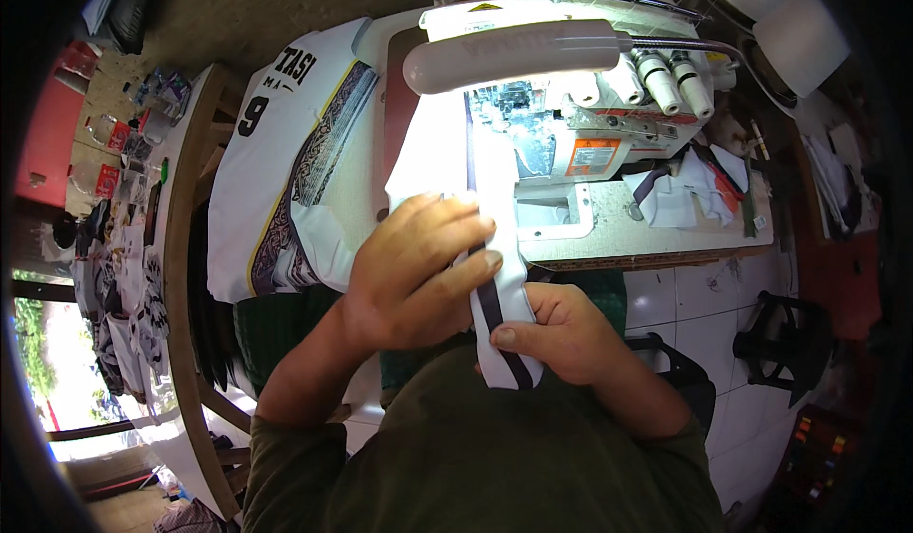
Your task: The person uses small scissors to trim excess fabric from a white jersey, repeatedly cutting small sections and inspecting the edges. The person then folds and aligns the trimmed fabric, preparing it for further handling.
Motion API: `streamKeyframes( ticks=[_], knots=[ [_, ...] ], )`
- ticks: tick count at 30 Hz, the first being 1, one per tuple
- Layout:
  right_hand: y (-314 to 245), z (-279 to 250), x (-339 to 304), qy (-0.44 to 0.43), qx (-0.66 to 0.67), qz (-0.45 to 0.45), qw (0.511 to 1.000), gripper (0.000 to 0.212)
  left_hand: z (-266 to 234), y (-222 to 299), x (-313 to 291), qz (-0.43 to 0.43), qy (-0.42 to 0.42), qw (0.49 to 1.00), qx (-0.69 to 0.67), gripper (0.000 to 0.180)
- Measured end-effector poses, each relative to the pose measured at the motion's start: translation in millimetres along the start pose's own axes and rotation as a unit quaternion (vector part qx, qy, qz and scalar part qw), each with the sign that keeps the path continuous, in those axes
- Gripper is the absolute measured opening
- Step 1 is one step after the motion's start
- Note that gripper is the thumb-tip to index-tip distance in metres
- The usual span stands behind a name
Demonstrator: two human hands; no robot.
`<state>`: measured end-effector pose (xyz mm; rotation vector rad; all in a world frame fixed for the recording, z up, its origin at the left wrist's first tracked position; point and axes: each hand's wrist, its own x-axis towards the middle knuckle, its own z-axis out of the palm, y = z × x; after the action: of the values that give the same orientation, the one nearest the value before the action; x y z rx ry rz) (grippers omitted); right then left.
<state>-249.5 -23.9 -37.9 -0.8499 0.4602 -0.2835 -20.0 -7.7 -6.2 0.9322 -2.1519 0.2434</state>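
Note:
A long white fabric piece (511, 297) with a dark lengthwise stripe runs from the lit needle area of a white overlock sewing machine (561, 157) down toward my body. My left hand (414, 267) lies across the strip near the table's front edge, its fingers bent over the cloth and closed on it. Lower down, my right hand (569, 331) pinches the strip close to its loose end, thumb on top beside the stripe. My other right fingers are hidden behind the cloth. Fabric under the lamp is too bright to show detail.
A grey lamp head (514, 56) hangs over the machine on a flexible neck. Stacked white printed jersey pieces (249, 167) lie to the left. Fabric scraps (689, 189) sit on the table's right. Thread cones (799, 38) stand at the upper right; a dark stool (785, 343) is on the floor.

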Motion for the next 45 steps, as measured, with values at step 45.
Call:
streamKeyframes(
  ticks=[45],
  knots=[
    [-3, -17, 47, 0.129, -0.024, -0.121, 0.984, 0.022, 0, -17, 6, -0.089, 0.042, 0.992, -0.084, 0.035]
  ],
)
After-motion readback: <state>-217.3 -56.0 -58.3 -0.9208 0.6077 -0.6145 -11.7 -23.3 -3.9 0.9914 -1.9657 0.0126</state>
